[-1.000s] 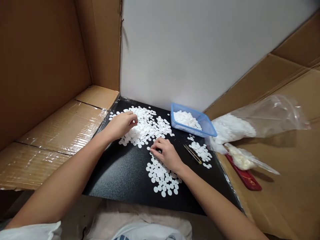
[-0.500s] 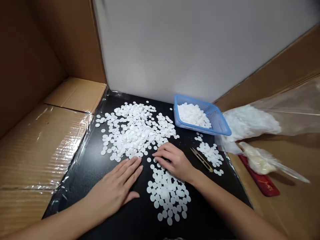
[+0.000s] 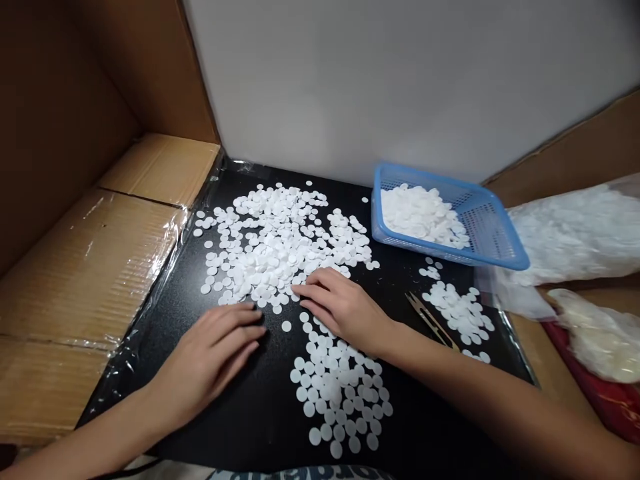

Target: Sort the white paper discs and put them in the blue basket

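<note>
A big heap of small white discs (image 3: 280,243) lies on a black mat (image 3: 235,400). A second, smaller patch of discs (image 3: 340,387) lies nearer me. My left hand (image 3: 215,353) rests flat on the mat, fingers stretched out toward the heap's near edge, holding nothing. My right hand (image 3: 340,307) lies between the two groups, fingers extended and pressing on discs at the heap's edge. One lone disc (image 3: 286,326) sits between my hands.
A blue basket (image 3: 495,240) with discs stands at the back right. Small metal snips (image 3: 433,321) and a third patch of discs (image 3: 460,310) lie right of my right hand. Plastic bags (image 3: 575,233) and cardboard boxes (image 3: 100,227) flank the mat.
My left hand left the top of the heap and came down flat on the mat near me. My view shifted closer and to the left. The right hand stayed at the heap's edge.
</note>
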Action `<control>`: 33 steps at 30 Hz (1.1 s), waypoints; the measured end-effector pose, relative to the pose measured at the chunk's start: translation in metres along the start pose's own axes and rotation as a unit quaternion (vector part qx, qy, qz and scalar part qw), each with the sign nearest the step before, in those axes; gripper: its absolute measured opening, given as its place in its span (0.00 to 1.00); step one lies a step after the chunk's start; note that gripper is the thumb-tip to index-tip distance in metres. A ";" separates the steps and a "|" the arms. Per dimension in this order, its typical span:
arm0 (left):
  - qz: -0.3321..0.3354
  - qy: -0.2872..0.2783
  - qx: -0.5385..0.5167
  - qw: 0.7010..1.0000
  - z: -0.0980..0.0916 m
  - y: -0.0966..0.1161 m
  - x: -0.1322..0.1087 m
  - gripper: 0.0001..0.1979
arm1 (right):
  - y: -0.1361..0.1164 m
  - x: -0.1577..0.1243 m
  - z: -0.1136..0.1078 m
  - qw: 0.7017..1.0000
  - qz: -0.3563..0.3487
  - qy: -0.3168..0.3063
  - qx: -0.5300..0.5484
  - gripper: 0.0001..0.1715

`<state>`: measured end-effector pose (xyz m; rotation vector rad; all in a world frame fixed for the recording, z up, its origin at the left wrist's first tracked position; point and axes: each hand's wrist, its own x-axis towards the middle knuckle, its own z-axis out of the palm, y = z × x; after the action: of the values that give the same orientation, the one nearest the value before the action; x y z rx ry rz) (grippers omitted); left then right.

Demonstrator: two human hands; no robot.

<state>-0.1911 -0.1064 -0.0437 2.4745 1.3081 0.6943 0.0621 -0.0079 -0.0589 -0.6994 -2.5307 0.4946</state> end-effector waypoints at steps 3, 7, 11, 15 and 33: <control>-0.037 0.022 0.043 0.998 0.001 -0.004 0.001 0.16 | 0.001 0.005 0.005 0.997 -0.042 -0.018 -0.060 0.14; 0.005 -0.021 0.098 0.995 0.012 -0.006 0.006 0.20 | 0.001 -0.004 0.008 0.994 -0.073 0.002 -0.081 0.15; 0.066 -0.049 0.131 0.988 0.023 -0.006 0.014 0.24 | 0.002 -0.021 0.007 0.995 -0.062 0.021 -0.080 0.15; 0.086 -0.071 0.134 0.985 0.031 0.001 0.017 0.30 | -0.001 -0.035 0.002 0.994 -0.056 0.038 -0.087 0.12; 0.031 -0.041 0.147 0.988 0.017 0.004 -0.004 0.23 | 0.001 -0.026 0.004 0.993 -0.099 0.004 -0.057 0.20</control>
<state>-0.1814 -0.1123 -0.0579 2.7523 1.3950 0.4316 0.0801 -0.0220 -0.0713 -0.4815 -2.6008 0.2795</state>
